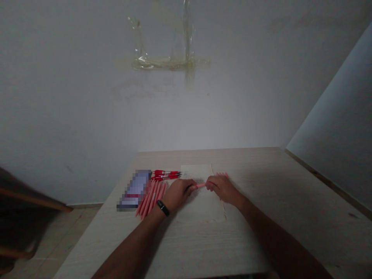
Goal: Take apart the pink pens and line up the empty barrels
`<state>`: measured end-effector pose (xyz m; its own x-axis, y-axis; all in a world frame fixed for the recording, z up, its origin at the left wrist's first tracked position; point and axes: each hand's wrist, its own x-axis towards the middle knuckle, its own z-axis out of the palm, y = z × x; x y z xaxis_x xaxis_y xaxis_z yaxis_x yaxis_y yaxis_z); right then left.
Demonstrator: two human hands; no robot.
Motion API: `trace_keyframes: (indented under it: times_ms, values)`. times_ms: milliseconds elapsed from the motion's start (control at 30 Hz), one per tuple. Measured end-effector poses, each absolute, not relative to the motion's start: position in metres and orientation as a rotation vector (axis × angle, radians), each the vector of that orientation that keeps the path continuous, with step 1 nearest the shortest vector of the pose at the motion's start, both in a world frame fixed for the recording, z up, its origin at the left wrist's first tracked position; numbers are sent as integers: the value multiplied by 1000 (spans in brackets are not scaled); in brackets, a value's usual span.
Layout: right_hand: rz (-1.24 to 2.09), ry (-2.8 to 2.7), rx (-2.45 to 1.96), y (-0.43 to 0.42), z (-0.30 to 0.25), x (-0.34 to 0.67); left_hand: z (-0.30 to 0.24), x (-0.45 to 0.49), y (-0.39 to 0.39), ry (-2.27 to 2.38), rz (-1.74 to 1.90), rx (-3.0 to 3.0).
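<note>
A slim pink pen [201,186] is stretched level between my two hands, over a pale sheet [200,211] on the table. My left hand [180,192], with a dark band at the wrist, pinches its left end. The fingers of my right hand [223,189] are closed round its right end and hide it. Several more pink pens [151,199] lie side by side left of my left hand. Just behind my right hand, the ends of several pink pens [222,174] stick out, the rest of them covered.
Several red pens with dark tips [167,175] lie behind the pink row. A blurred-out, phone-like flat thing [135,188] is at the left. A thin pale strip [223,211] runs along the sheet's right edge. The table [247,248] meets the wall [232,108] at the back.
</note>
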<state>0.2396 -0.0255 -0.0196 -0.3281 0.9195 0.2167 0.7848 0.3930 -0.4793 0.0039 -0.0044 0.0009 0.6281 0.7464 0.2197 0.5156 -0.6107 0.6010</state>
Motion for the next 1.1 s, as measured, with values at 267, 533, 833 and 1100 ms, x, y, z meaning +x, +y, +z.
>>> trace_keyframes:
  times_ms: [267, 533, 833, 1100]
  values:
    - [469, -2169, -1371, -28, -11, 240, -1, 4, -1, 1028, 662, 2345]
    - [371, -2232, -1441, -27, -7, 241, 2, 6, -3, 1039, 712, 2350]
    - [414, -2146, -1443, -30, -9, 238, -1, 5, -4, 1063, 662, 2383]
    - [408, -2228, -1380, -31, -10, 240, 1, 5, -3, 1042, 677, 2407]
